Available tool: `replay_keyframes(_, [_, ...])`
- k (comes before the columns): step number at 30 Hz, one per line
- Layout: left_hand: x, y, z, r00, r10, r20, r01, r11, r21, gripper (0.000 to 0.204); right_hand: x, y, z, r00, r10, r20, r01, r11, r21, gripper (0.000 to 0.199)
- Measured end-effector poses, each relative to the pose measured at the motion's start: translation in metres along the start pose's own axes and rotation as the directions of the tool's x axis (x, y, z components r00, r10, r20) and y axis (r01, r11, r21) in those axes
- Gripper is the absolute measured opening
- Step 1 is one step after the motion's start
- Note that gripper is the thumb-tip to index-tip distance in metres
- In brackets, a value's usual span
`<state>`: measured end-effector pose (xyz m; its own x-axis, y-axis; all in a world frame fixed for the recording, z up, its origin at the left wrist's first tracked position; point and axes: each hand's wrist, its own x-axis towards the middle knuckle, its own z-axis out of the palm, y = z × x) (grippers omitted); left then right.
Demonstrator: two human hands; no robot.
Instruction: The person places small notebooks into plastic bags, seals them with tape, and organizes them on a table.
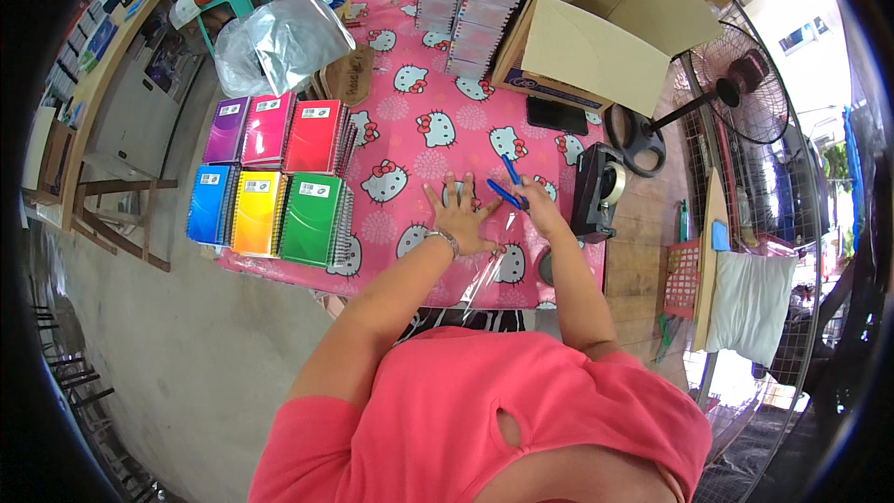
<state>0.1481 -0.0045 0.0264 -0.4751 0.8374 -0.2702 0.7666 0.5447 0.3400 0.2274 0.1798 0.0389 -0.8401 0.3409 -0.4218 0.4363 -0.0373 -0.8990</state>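
Note:
My left hand lies flat on the pink patterned tablecloth, its fingers spread. Under and beside it is a clear plastic sheet, whose shiny edge shows near the table's front. Just to the right, my right hand is closed on a blue two-armed hand tool. The tool's blue arms point away from me and spread apart; whether it is scissors or pliers I cannot tell. A black tape dispenser with a roll of tape stands right of that hand. Near my right forearm sits a small round grey thing.
Stacks of coloured spiral notebooks stand at the left. Behind them lie clear plastic bags. More notebook stacks and an open cardboard box are at the back. A black phone and a fan are at the right.

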Motion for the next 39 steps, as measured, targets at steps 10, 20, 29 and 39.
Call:
replay_keyframes(10, [0.0, -0.001, 0.003, 0.999, 0.001, 0.033, -0.001, 1.0, 0.013, 0.095, -0.014, 0.022, 0.017, 0.89, -0.455, 0.01, -0.004, -0.029, -1.0, 0.027])
replay_keyframes(20, [-0.011, -0.008, 0.012, 0.97, 0.072, -0.231, -0.089, 0.994, -0.065, 0.087, -0.012, -0.006, 0.005, 0.929, -0.362, -0.073, -0.073, 0.015, -0.997, 0.057])
replay_keyframes(29, [-0.077, -0.021, 0.021, 0.984, 0.114, -0.137, -0.117, 0.993, -0.015, 0.074, -0.031, 0.026, 0.002, 0.928, -0.369, -0.062, -0.014, 0.132, -0.991, 0.065])
replay_keyframes(39, [-0.1, -0.023, 0.004, 0.997, -0.018, -0.076, 0.022, 0.999, 0.046, 0.079, -0.027, 0.003, 0.002, 0.939, -0.341, 0.047, 0.132, 0.23, -0.964, 0.069])
